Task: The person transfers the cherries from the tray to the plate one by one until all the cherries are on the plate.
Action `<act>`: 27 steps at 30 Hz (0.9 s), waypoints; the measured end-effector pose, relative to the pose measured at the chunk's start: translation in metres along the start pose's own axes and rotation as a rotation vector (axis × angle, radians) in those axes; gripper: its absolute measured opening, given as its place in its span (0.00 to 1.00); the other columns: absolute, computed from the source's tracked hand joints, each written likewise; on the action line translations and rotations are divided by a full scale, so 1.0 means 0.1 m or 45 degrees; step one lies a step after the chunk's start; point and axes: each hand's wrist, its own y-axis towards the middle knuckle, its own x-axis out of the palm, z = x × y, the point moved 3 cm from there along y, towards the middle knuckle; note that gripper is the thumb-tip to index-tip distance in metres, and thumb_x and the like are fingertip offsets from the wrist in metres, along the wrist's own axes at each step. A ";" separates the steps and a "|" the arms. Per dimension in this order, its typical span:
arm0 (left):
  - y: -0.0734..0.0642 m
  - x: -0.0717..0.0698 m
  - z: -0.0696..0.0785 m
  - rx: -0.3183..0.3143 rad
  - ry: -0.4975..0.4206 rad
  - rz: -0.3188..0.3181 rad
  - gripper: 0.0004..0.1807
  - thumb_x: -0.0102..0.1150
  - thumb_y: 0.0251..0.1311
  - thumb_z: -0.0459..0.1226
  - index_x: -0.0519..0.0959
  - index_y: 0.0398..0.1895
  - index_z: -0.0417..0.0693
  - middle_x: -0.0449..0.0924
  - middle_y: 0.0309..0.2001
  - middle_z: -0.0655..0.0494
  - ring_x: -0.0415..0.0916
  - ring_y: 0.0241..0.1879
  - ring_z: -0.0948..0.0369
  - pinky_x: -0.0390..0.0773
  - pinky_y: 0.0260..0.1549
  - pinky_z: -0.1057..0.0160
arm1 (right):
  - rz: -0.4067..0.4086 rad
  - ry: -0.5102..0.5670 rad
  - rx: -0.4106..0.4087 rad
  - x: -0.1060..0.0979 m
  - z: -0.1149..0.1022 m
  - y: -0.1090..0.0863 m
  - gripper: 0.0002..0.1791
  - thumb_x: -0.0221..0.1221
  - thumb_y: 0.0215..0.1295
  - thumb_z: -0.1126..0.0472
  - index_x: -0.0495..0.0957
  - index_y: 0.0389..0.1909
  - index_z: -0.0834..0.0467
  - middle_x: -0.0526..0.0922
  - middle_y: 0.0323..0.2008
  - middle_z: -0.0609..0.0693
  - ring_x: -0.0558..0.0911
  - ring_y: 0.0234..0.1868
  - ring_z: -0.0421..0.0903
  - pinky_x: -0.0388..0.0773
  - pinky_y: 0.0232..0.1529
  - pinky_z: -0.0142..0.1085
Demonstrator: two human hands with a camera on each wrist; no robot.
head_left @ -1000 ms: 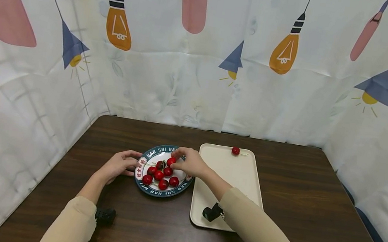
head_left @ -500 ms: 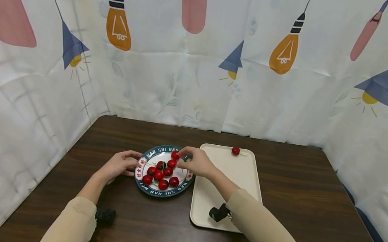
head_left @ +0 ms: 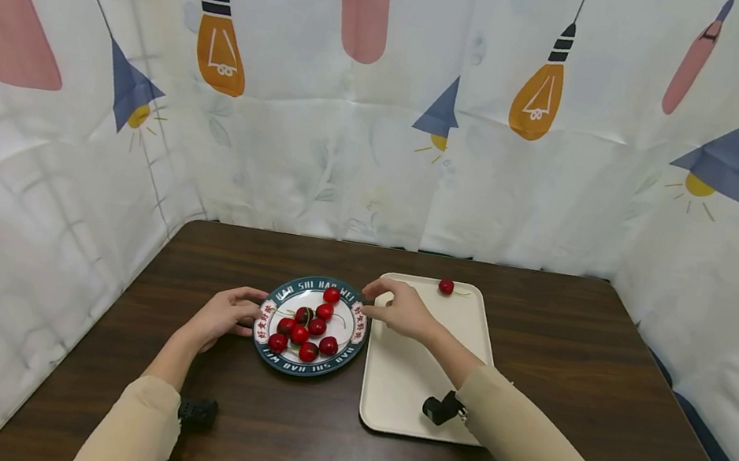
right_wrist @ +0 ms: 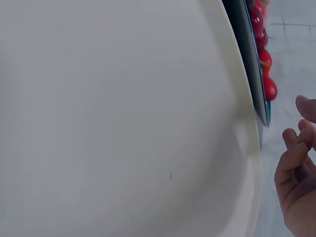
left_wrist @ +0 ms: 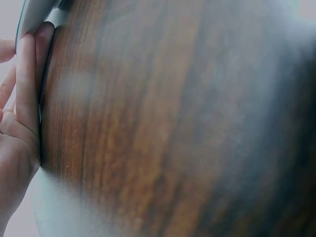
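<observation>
A round plate (head_left: 343, 358) with a dark teal lettered rim holds several red cherries (head_left: 300, 334), some with green stems. My left hand (head_left: 223, 320) rests against the plate's left rim; in the left wrist view its fairly straight fingers (left_wrist: 27, 79) touch the edge of the plate from beside and below. My right hand (head_left: 403, 311) hovers over the left edge of a cream tray (head_left: 421, 366), just off the plate's right rim. Its thumb and index finger are apart with nothing between them. The right wrist view shows this hand (right_wrist: 298, 177) partly cut off.
A single cherry (head_left: 446, 287) with a stem lies at the far edge of the tray, which stands close beside the plate. Both are on a dark brown wooden table (head_left: 559, 354). A white printed curtain (head_left: 280, 153) surrounds the table's far side and flanks.
My right hand has let go of a cherry at the far part of the plate and withdrawn rightward from it over the tray. The left hand stays at the rim.
</observation>
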 end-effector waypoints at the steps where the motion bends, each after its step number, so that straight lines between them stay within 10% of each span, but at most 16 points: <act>1: 0.00 0.00 0.00 0.002 0.001 0.000 0.27 0.56 0.71 0.36 0.68 0.71 0.38 0.84 0.53 0.43 0.82 0.44 0.55 0.86 0.40 0.61 | 0.013 0.005 0.007 -0.03 0.02 -0.01 0.18 0.69 0.65 0.60 0.82 0.54 0.63 0.84 0.49 0.55 0.80 0.48 0.53 0.83 0.41 0.40; 19: 0.00 -0.01 0.00 0.022 0.008 -0.009 0.28 0.57 0.72 0.37 0.68 0.71 0.37 0.83 0.53 0.42 0.83 0.44 0.55 0.86 0.41 0.60 | 0.192 0.053 0.178 -0.56 0.42 -0.29 0.19 0.64 0.70 0.61 0.79 0.58 0.63 0.83 0.50 0.55 0.80 0.29 0.52 0.77 0.26 0.36; 27: 0.00 0.00 0.00 0.023 0.022 -0.006 0.27 0.57 0.72 0.38 0.69 0.71 0.37 0.82 0.54 0.41 0.83 0.44 0.54 0.86 0.41 0.60 | 0.312 0.096 0.211 -0.77 0.55 -0.41 0.18 0.64 0.71 0.62 0.78 0.57 0.65 0.81 0.47 0.56 0.76 0.35 0.49 0.76 0.26 0.34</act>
